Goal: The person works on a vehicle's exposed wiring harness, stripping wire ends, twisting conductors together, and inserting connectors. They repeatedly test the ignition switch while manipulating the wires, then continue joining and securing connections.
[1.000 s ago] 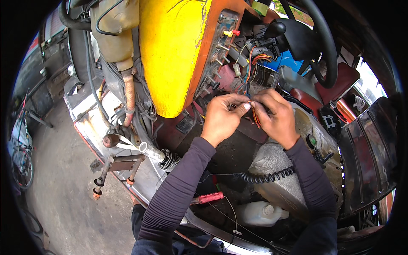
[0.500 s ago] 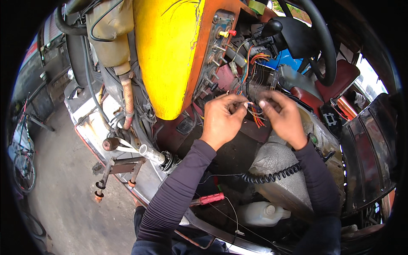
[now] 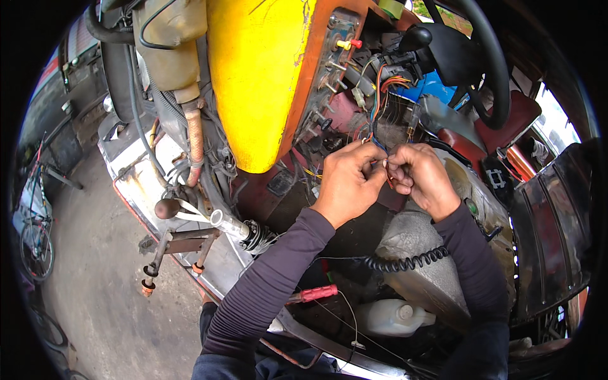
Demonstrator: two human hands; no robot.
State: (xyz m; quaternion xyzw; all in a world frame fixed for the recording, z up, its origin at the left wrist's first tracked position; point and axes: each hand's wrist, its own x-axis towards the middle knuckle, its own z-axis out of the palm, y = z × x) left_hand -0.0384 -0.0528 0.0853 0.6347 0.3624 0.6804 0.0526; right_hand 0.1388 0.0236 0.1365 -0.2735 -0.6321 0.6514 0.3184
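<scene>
My left hand (image 3: pixel 352 183) is closed, its thumb and forefinger pinching a thin electrical wire of the coloured bundle. Right beside it, my right hand (image 3: pixel 425 182) is closed too, fingertips nearly touching the left ones on the wires. The bundle of electrical wires (image 3: pixel 376 113) hangs down from under the steering column, with blue, orange and white strands. My fingers hide most of its lower ends. A white plug connector (image 3: pixel 358 97) dangles just above the left hand.
A black steering wheel (image 3: pixel 498 69) stands at upper right, and a yellow-orange panel with switches (image 3: pixel 330 82) at upper middle. A coiled black cord (image 3: pixel 405 261) crosses below my hands. Lower down lie a red-handled tool (image 3: pixel 318 293) and a white plastic jug (image 3: pixel 396 316).
My right hand has come left and its fingers have closed beside the left hand's fingertips. Loose wire ends that showed between the hands are now mostly covered. The whole view has shifted slightly.
</scene>
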